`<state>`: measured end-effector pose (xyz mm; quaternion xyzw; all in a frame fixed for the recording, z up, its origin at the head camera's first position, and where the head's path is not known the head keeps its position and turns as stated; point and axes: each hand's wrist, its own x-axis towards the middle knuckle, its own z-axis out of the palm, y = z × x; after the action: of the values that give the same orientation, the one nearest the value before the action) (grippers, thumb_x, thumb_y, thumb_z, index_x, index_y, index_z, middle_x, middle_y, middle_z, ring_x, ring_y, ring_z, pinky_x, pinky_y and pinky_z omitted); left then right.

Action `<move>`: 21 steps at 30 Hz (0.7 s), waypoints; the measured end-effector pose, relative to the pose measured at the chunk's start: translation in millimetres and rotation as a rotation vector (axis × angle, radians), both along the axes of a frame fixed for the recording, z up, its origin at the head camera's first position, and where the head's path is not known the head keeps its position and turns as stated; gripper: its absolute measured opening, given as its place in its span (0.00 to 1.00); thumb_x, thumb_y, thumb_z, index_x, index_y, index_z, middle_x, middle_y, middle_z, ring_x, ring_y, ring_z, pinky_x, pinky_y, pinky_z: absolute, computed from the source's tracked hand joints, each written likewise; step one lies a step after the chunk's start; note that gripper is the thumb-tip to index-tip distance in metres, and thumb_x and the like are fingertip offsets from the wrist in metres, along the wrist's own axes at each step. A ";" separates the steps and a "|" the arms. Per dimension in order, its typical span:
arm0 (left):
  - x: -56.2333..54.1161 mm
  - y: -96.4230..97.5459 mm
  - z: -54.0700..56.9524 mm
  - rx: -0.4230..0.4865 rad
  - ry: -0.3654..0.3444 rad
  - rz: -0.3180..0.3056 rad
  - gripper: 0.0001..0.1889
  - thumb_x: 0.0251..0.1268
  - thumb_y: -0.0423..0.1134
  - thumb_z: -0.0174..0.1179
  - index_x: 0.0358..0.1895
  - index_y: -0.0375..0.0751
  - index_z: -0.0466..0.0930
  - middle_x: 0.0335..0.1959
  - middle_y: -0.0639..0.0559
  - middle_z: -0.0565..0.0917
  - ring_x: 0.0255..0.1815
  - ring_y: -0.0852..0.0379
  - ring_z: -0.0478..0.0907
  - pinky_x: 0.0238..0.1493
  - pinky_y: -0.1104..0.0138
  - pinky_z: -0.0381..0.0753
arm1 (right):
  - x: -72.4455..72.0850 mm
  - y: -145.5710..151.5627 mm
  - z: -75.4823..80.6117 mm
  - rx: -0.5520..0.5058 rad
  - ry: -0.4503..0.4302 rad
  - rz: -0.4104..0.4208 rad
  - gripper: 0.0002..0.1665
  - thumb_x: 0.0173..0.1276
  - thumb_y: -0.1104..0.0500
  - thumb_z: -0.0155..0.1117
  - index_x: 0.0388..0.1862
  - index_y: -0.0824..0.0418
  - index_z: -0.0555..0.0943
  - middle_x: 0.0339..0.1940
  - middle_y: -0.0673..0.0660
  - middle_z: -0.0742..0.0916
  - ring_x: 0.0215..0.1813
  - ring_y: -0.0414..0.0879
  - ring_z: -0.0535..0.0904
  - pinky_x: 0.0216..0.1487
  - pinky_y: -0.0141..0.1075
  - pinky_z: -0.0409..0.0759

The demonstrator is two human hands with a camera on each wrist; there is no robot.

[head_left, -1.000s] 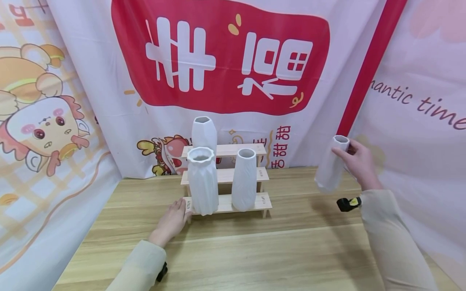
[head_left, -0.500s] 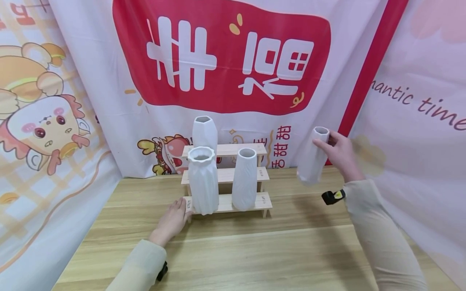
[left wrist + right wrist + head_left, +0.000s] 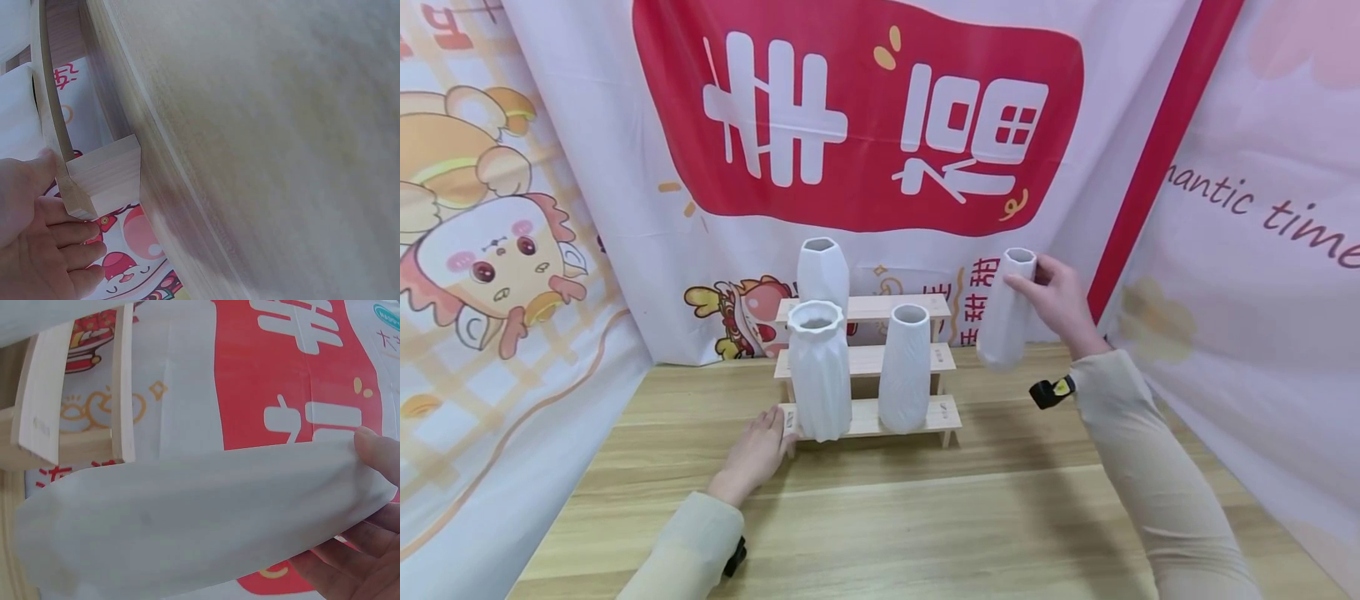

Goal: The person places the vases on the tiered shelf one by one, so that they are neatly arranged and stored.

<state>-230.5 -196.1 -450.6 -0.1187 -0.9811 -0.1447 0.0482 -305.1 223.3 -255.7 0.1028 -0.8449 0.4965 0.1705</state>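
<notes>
A three-tier wooden display rack [image 3: 865, 361] stands on the table. On its bottom tier are a white vase with a scalloped rim [image 3: 820, 375] and a smooth-rimmed white vase [image 3: 904, 371]. Behind them, a faceted white vase [image 3: 822, 271] stands on the top tier. My left hand [image 3: 756, 450] holds the left end of the bottom tier; in the left wrist view the thumb [image 3: 42, 170] lies against the board and the fingers are bent beside its end. My right hand [image 3: 1060, 300] grips another white vase [image 3: 1002, 325] near its rim, tilted in the air right of the rack.
The wood-grain table [image 3: 887, 525] extends in front of the rack and to both sides. A printed cloth [image 3: 865, 125] with a red panel hangs close behind, and other printed cloths [image 3: 1262, 333] close in the sides.
My right hand has carried the vase leftward and slightly up, closer to the rack. The left hand and the vases on the rack have stayed in place.
</notes>
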 end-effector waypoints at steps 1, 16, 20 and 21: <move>-0.3 0.0 -0.2 -0.001 -0.001 0.000 0.30 0.72 0.43 0.46 0.63 0.16 0.55 0.63 0.24 0.59 0.64 0.30 0.55 0.66 0.47 0.53 | -1.1 -3.1 0.7 0.002 0.007 0.008 0.35 0.60 0.44 0.64 0.62 0.60 0.71 0.54 0.60 0.79 0.50 0.54 0.75 0.52 0.51 0.74; 0.1 0.1 -0.1 -0.007 -0.005 -0.001 0.30 0.72 0.43 0.46 0.63 0.17 0.55 0.63 0.24 0.59 0.64 0.30 0.55 0.65 0.46 0.53 | -10.8 -39.5 5.2 -0.021 0.049 0.080 0.33 0.58 0.45 0.66 0.61 0.57 0.73 0.53 0.55 0.79 0.47 0.50 0.75 0.51 0.47 0.76; -0.2 -0.1 -0.5 -0.010 -0.001 -0.001 0.30 0.72 0.43 0.46 0.63 0.17 0.55 0.63 0.24 0.59 0.64 0.30 0.55 0.65 0.46 0.54 | -10.5 -47.6 6.1 -0.018 0.052 0.090 0.33 0.58 0.44 0.66 0.60 0.56 0.73 0.53 0.54 0.80 0.47 0.49 0.76 0.50 0.46 0.77; -0.2 -0.1 -0.4 -0.011 0.000 -0.001 0.30 0.72 0.43 0.46 0.63 0.17 0.55 0.63 0.24 0.59 0.64 0.30 0.55 0.65 0.46 0.54 | -10.5 -49.8 6.4 -0.020 0.049 0.094 0.33 0.58 0.45 0.67 0.60 0.55 0.73 0.52 0.54 0.80 0.47 0.49 0.76 0.50 0.45 0.77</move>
<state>-230.7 -196.1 -451.1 -0.1195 -0.9819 -0.1392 0.0475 -315.6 173.5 -249.3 0.1529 -0.8296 0.5098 0.1687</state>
